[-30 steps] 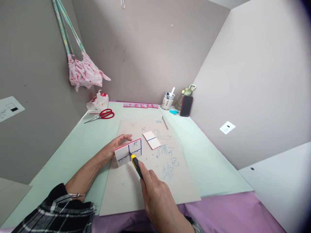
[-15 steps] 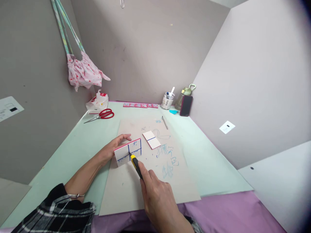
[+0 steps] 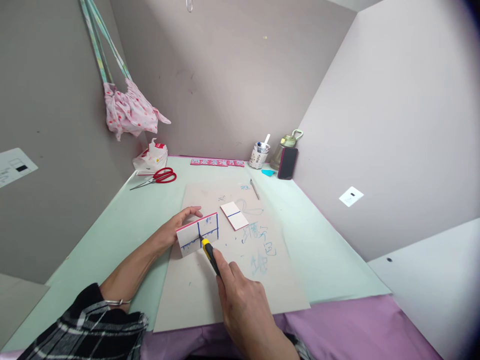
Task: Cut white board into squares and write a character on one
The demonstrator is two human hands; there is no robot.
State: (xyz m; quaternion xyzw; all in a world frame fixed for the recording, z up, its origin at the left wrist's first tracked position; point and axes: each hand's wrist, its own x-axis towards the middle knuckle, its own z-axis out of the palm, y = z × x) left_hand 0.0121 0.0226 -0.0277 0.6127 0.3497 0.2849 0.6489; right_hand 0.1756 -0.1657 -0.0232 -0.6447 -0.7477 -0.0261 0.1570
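Note:
A white foam board piece [image 3: 190,242] with a pink edge and blue ruled lines is held tilted up, facing me. My left hand [image 3: 183,219] grips it from behind at its left side, fingers curled past the top edge and the thumb hidden. In my right hand [image 3: 243,295] is a yellow-and-black utility knife [image 3: 210,254], its dark tip at the crossing of the blue lines. A second white piece [image 3: 234,216] with one blue line lies flat just right of the held one.
Under the work lies a large beige board [image 3: 225,295] with blue scribbles. A slim metal pen-like tool [image 3: 255,189] rests on its far part. Red-handled scissors [image 3: 164,175] lie at left. Along the back stand a cup [image 3: 258,156], a bottle [image 3: 279,152] and a phone [image 3: 287,163].
Both hands, the knife and the held piece stay almost where they were. The view shifts only very slightly.

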